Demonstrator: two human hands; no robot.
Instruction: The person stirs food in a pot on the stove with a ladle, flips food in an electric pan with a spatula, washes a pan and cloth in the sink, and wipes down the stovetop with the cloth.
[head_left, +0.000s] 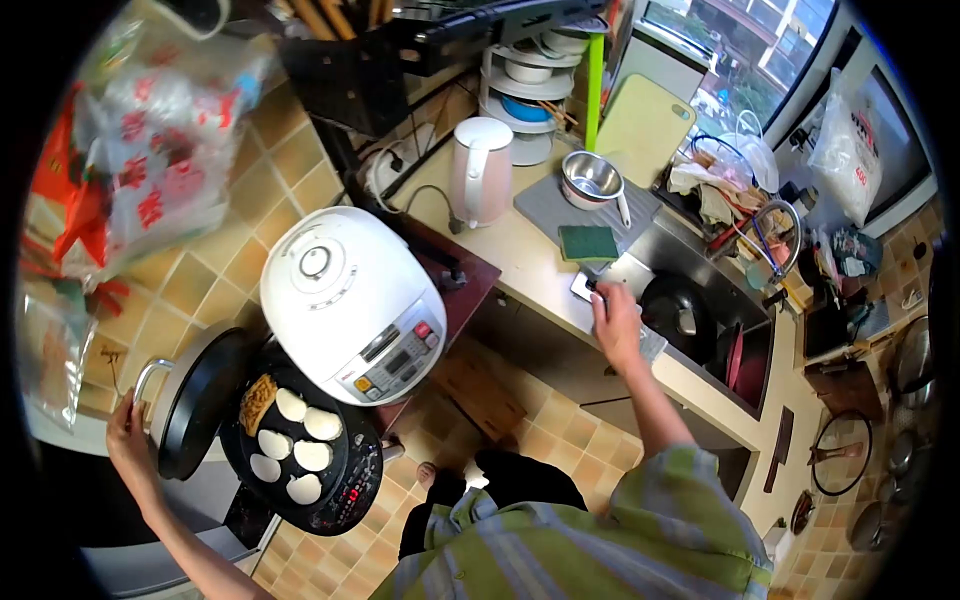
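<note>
Head view: left hand (125,430), approx. 8 o'clock, has its fingers bent narrow around the silver metal handle (152,371) of a black round lid (205,405). The lid is tilted steeply, beside the near-left part of a black round electric pan (362,440); can't tell if its lower edge touches the pan. The pan stays also at approx. 8 o'clock, w/ red lit digits (352,495) on its panel. Inside lie six white roundish pieces (312,456) & one golden-brown flat piece (257,403), this last one nearest to the lid.

Right hand (614,315) is at 3 o'clock, over the counter edge. Its fingers are curled & close together, at a small whitish obj. (583,286); can't tell if they hold it. Just beside, at 2 o'clock, is a dark-green rectangular scouring pad (588,243). Further at 3 o'clock is a stainless-steel sink (752,372) w/ a black round pan (662,300) inside.

White rounded plastic rice cooker (355,290) stands at 9 o'clock, a pink-and-white kettle (482,180) at 12, & a shiny steel bowl w/ handle (592,178) betw. 1 and 2, on a grey mat (542,205).
</note>
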